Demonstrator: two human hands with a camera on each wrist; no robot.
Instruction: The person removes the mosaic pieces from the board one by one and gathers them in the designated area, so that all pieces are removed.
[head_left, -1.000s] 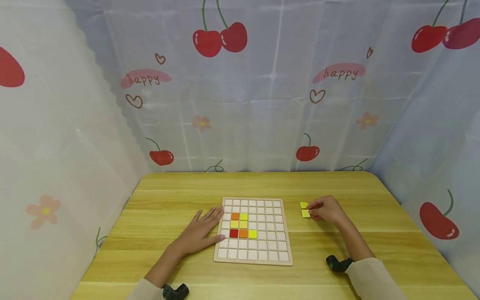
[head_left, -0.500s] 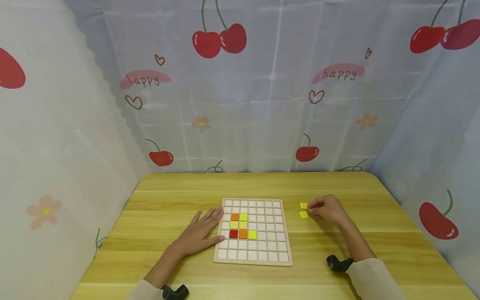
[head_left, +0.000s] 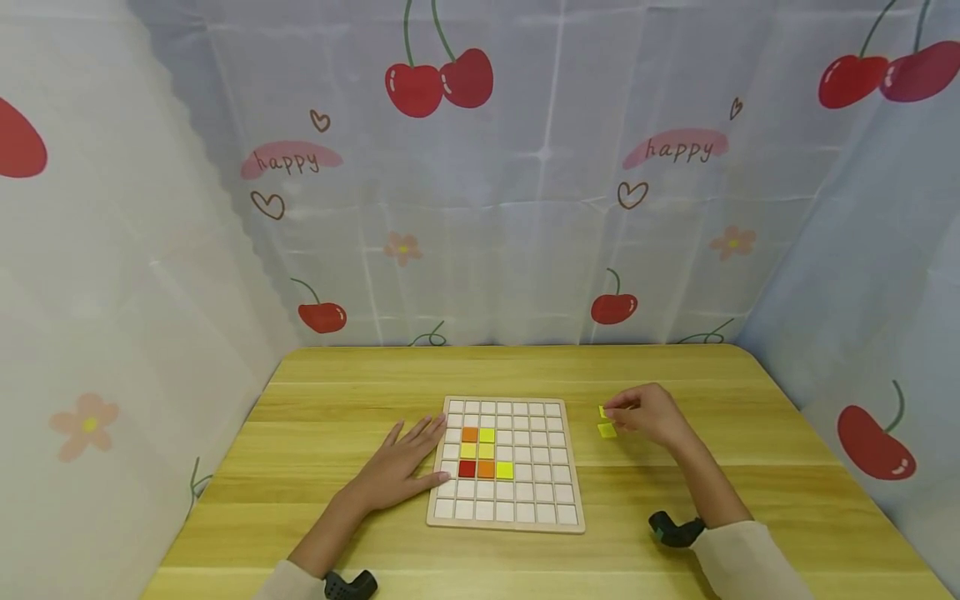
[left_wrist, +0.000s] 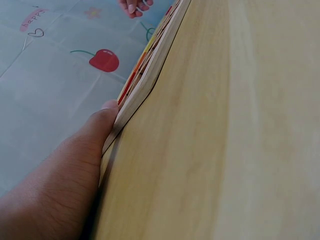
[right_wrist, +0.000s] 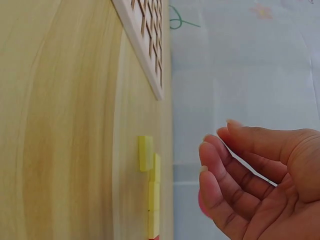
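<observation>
A wooden grid board [head_left: 506, 527] of pale squares lies on the table, with yellow, orange and red tiles set in its left half. My left hand [head_left: 401, 467] rests at the board's left side, fingers spread, its thumb [left_wrist: 105, 117] at the rim. Off to the right, my right hand [head_left: 651, 412] hovers by the loose yellow tiles, its fingers relaxed and slightly bent. Nothing is between thumb and fingers in the right wrist view. One yellow tile [head_left: 607, 430] lies in plain sight; another is partly covered by the fingertips. In the right wrist view, a yellow tile [right_wrist: 145, 153] stands out before more yellow.
A sliver of red [right_wrist: 154, 237] shows at the bottom of the yellow row in the right wrist view. Wood-grain table [head_left: 360, 367] surrounds the board. A cherry-print curtain [head_left: 517, 250] hangs behind and on both sides. Black devices [head_left: 675, 530] sit at both wrists.
The near yellow tile has shifted slightly left and turned a little. My right hand has then moved up and left, over the far yellow tile. The left hand stays put.
</observation>
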